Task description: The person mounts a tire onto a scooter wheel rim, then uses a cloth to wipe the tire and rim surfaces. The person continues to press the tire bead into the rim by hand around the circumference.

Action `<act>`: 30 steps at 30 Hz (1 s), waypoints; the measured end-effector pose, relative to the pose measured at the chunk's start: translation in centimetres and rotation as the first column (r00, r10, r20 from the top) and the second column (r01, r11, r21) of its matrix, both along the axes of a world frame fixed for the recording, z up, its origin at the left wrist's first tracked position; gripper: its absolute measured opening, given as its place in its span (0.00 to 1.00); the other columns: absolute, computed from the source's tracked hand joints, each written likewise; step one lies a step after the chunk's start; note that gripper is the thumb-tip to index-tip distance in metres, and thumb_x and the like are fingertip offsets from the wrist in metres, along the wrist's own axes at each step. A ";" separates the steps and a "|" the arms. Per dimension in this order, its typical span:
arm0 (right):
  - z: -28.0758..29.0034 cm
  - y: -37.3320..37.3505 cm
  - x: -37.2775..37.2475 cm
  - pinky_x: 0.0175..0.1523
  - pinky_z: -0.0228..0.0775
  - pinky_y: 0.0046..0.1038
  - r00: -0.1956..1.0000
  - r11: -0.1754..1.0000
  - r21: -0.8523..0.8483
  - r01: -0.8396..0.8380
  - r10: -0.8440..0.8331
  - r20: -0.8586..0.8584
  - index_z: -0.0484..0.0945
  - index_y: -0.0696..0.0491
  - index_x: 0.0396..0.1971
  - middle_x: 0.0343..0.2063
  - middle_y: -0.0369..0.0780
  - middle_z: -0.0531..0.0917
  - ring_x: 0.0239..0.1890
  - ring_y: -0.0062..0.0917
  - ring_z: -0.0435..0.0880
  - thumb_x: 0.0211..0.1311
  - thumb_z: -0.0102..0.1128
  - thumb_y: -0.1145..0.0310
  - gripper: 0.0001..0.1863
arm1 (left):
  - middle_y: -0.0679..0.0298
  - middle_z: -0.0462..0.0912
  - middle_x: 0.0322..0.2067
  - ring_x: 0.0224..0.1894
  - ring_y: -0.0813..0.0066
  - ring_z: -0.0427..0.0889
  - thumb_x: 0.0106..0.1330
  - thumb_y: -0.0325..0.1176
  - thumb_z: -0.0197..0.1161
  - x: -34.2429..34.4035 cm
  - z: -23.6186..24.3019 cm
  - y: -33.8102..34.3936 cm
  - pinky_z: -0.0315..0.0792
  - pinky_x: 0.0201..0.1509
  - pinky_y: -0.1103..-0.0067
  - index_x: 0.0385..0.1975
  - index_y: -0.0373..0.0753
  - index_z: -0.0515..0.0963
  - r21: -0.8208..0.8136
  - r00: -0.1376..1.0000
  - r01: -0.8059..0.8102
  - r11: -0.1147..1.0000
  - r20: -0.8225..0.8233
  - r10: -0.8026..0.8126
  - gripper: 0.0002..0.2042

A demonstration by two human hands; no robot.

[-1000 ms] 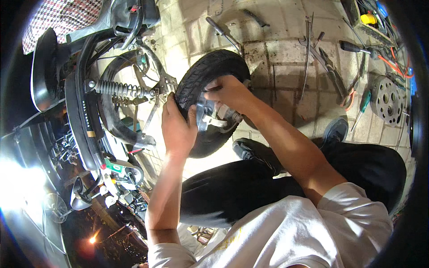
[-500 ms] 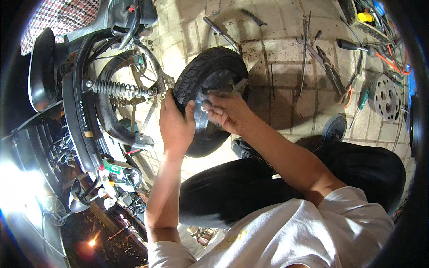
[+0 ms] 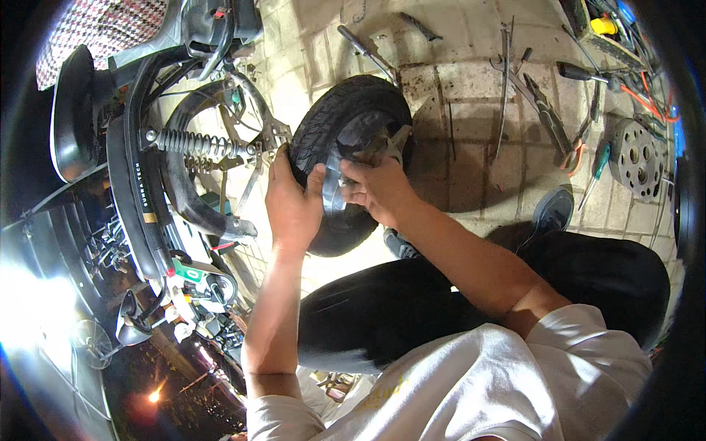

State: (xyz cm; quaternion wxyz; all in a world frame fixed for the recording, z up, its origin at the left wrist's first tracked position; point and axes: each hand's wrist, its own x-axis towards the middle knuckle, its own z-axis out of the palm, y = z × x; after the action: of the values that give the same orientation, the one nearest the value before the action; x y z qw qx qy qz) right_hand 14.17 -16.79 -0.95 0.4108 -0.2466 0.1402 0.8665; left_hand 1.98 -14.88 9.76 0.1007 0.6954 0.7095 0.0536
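A small motor-scooter wheel (image 3: pixel 349 151) with a black treaded tyre stands on the paving before me, close to the scooter's rear end. My left hand (image 3: pixel 293 206) grips the tyre's left side, its thumb on the near face and its fingers round the edge by a metal bracket (image 3: pixel 276 134). At the hub my right hand (image 3: pixel 379 187) is closed, thumb and fingertips pinched together at the axle area. Whatever small piece sits between those fingertips is mostly hidden. A pale metal arm (image 3: pixel 398 142) sticks out beside the hub, just beyond the right hand.
To the left are the scooter's coil spring shock (image 3: pixel 198 143) and curved black mudguard (image 3: pixel 180 187). Pliers (image 3: pixel 548 121), a green-handled screwdriver (image 3: pixel 597 173) and a round drilled metal disc (image 3: pixel 638 156) lie at right. An open toolbox (image 3: pixel 607 40) stands far right. My shoe (image 3: pixel 553 209) rests nearby.
My right hand has shifted slightly at the hub, and its fingers have drawn closer to the wheel. The left hand keeps its hold. The whole view has moved a little.
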 end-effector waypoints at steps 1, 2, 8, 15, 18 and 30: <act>0.1 0.1 0.2 0.40 0.79 0.30 0.996 0.994 0.112 0.000 -0.010 0.085 0.76 0.55 0.44 0.36 0.37 0.80 0.35 0.27 0.82 0.61 0.69 0.66 0.16 | 0.37 0.74 0.52 0.53 0.40 0.76 0.64 0.39 0.66 0.0 0.0 0.1 0.72 0.56 0.64 0.60 0.25 0.65 -0.018 1.000 -0.018 1.000 0.017 0.018 0.31; 0.1 0.1 0.5 0.38 0.79 0.29 0.977 0.984 0.177 -0.034 -0.005 0.214 0.76 0.54 0.44 0.36 0.36 0.81 0.35 0.25 0.82 0.59 0.71 0.64 0.18 | 0.37 0.74 0.52 0.54 0.40 0.76 0.64 0.39 0.66 0.0 0.0 0.1 0.72 0.56 0.64 0.60 0.25 0.65 -0.037 0.999 -0.037 0.999 0.033 0.039 0.31; 1.2 0.5 2.0 0.41 0.81 0.34 0.987 0.976 -0.147 -0.162 0.162 -0.008 0.77 0.56 0.42 0.37 0.39 0.76 0.36 0.33 0.82 0.60 0.69 0.61 0.17 | 0.38 0.76 0.51 0.54 0.44 0.78 0.63 0.39 0.67 -0.1 -0.2 0.3 0.71 0.56 0.66 0.60 0.26 0.65 -0.022 0.990 -0.044 0.999 0.136 0.047 0.31; 1.7 -0.1 1.4 0.41 0.80 0.34 0.981 0.942 -0.273 -0.194 0.192 -0.034 0.76 0.54 0.41 0.37 0.37 0.75 0.35 0.31 0.81 0.64 0.65 0.58 0.15 | 0.40 0.77 0.50 0.52 0.46 0.79 0.62 0.38 0.67 -0.5 -0.1 0.9 0.72 0.55 0.67 0.60 0.27 0.67 -0.044 0.988 -0.051 0.998 0.144 0.057 0.30; 0.6 -0.1 0.7 0.33 0.74 0.30 0.958 0.913 -0.296 -0.281 0.286 -0.026 0.75 0.51 0.32 0.26 0.34 0.76 0.26 0.24 0.77 0.64 0.66 0.57 0.13 | 0.41 0.78 0.49 0.50 0.47 0.80 0.61 0.39 0.68 -0.7 0.0 1.0 0.72 0.54 0.68 0.59 0.28 0.68 -0.058 0.992 -0.077 0.995 0.098 0.082 0.30; 0.0 2.1 0.4 0.35 0.72 0.30 0.616 0.849 0.385 -0.362 -0.093 0.782 0.81 0.66 0.29 0.22 0.43 0.83 0.27 0.25 0.81 0.51 0.72 0.62 0.19 | 0.42 0.79 0.49 0.51 0.49 0.81 0.61 0.41 0.69 0.4 0.8 0.8 0.73 0.55 0.68 0.59 0.28 0.68 -0.069 0.990 -0.121 0.990 0.066 0.126 0.31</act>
State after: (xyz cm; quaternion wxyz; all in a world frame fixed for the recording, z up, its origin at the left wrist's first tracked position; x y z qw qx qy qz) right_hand 14.53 -14.68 -0.99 0.4107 -0.4884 -0.3041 0.7073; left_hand 2.39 -14.07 10.52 0.1444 0.6442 0.7487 0.0609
